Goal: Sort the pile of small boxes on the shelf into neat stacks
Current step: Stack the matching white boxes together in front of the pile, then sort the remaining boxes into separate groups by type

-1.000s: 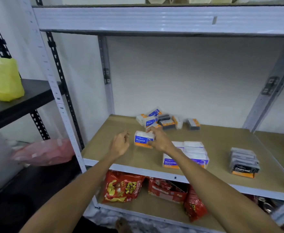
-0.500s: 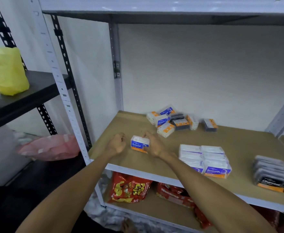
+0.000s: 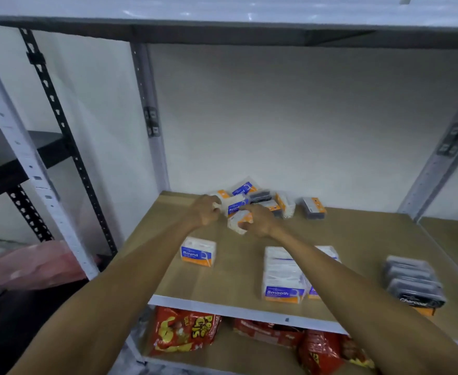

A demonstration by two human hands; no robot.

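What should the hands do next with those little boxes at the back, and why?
Probably lift the white and orange box under the right hand out of the pile and set it by the lone Round box at the front. The pile is jumbled, while the Smooth stack and Charcoal stack look tidy.
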